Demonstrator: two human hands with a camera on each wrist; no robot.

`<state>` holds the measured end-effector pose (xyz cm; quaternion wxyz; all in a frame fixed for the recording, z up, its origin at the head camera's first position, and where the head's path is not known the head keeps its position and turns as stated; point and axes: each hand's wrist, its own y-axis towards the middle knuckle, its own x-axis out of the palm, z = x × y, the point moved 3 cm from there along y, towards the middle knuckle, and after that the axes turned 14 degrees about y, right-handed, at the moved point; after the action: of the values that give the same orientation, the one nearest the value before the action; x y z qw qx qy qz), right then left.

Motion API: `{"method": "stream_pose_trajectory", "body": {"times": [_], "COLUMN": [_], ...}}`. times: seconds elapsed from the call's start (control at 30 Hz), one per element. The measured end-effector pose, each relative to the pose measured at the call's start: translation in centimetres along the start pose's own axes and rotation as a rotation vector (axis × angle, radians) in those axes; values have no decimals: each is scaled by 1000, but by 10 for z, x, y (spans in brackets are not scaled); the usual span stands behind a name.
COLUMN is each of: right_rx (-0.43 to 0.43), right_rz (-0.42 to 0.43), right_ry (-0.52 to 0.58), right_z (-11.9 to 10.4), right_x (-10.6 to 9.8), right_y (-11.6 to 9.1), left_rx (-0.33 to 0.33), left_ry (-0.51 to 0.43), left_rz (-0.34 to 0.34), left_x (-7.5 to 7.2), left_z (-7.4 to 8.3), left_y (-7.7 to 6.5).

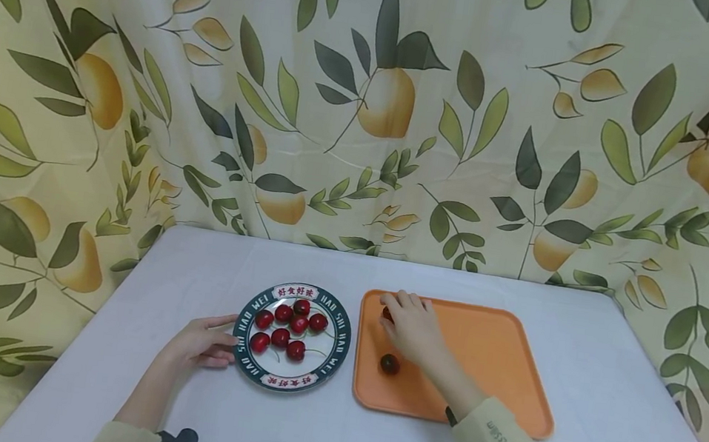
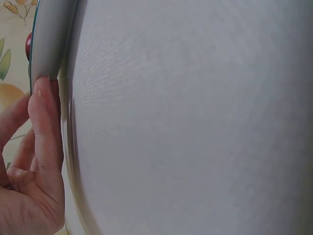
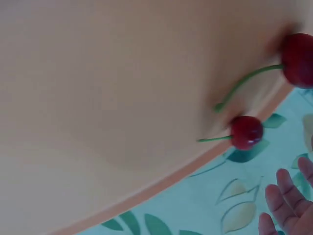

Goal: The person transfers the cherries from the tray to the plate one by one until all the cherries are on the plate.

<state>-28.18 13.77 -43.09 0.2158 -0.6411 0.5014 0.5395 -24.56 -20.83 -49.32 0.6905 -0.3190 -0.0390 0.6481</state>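
Several red cherries (image 1: 298,325) with stems lie on a round plate (image 1: 244,317) with a dark green lettered rim. My left hand (image 1: 204,343) touches the left side of that plate; its fairly straight fingers (image 2: 46,127) meet the outer wall in the left wrist view. Over the left part of an orange tray (image 1: 478,357) is my right hand (image 1: 414,326). One dark cherry (image 1: 387,313) shows partly beneath its fingers, and another cherry (image 1: 389,364) lies nearer. In the right wrist view the right hand's fingers (image 3: 281,203) are extended, apart from the stemmed cherry (image 3: 247,132).
A white cloth (image 1: 272,434) covers the table under the plate and tray, which stand side by side with a narrow gap. Behind and to the sides hangs a curtain (image 1: 466,191) printed with leaves and fruit. The tray has a low raised rim.
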Motion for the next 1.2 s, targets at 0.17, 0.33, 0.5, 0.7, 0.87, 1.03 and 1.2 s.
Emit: {"method": "stream_pose_trajectory", "body": {"times": [0.17,0.33,0.5,0.7,0.87,1.03,1.2], "right_rx": [13,24,31,85,92,87,90], "right_rz": [-52,-73,-115,-147,-154,-158,-169], "right_ry": [-50,-86,-114,-135,-145,-162,-157], "right_z": [14,24,30,38,43,47,51], "right_x": [4,7,8,11,12,14,17], "right_y": [-2,-2,-2,1,3,5,5], "left_rx": [-12,2,1,-7,-9,-7,-2], "left_ry": [-4,0,-4,-10,-9,-8,-6], "left_rz": [2,-7,-6,-8,-12,-7,-14], "left_x": [0,-1,-1,-1,-1,-1,-1], "left_z": [1,1,-1,-2,-2,-2,-1], "left_y": [0,-1,-1,1,2,3,2]}}
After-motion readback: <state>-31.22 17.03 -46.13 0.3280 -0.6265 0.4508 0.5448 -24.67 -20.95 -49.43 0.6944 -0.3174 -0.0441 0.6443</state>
